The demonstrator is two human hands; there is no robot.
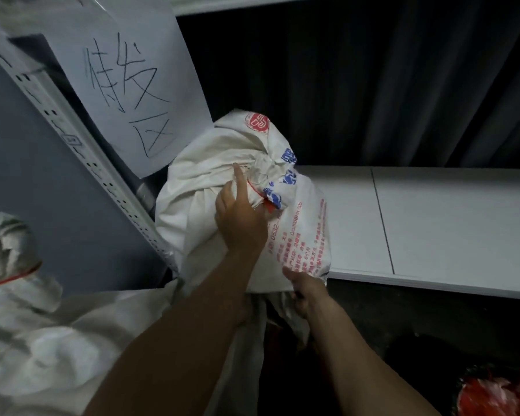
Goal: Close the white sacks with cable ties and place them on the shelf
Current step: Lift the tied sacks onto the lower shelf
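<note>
**Tied sack going onto the left end of the shelf**

The sack (219, 151) lies on its side at the left end of the white shelf (433, 223), pressed against the perforated upright (72, 139), under a hand-lettered paper sign (126, 85). Its neck is already bunched and cinched with a red cable tie (253, 190), so the closing step looks finished and this is the placing step. Its lower front corner sits at the shelf's front edge, so it probably needs a push further in.

The 2 hands share the job. The left grip (240, 219) is up at the tied neck, most likely to steer the top and stop the sack rolling. Its index finger lies straight on the cloth, while the other fingers seem to curl round the gathered neck just beside the tie. The right grip (305, 291) is at the bottom front corner, the thumb on the printed face and the fingers tucked underneath, clasping the corner to carry the weight.

1 more sack (12, 244), also tied in red, sits low on the left, apart from the shelf.
</note>
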